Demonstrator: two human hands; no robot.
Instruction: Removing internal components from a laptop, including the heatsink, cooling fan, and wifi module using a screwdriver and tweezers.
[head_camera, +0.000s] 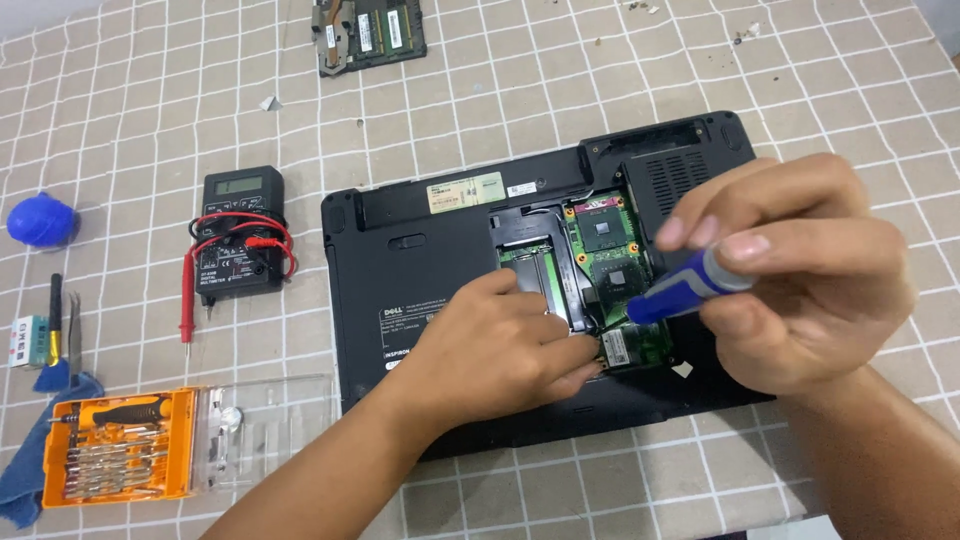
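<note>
A black laptop (420, 260) lies upside down on the checked cloth, its bottom cover off so the green circuit board (605, 250) shows. My left hand (500, 345) rests on the laptop's base, fingertips pressed at the edge of the open bay beside a small card (625, 347). My right hand (800, 270) grips a blue and white screwdriver (690, 288), tip pointing down-left into the bay near that card. The tip itself is hidden behind my left fingers.
A black multimeter (240, 235) with red leads sits left of the laptop. An orange screwdriver bit case (120, 445) with a clear lid lies at the front left, on a blue rag. A removed cover panel (370, 35) lies at the far edge, a blue round object (42, 220) far left.
</note>
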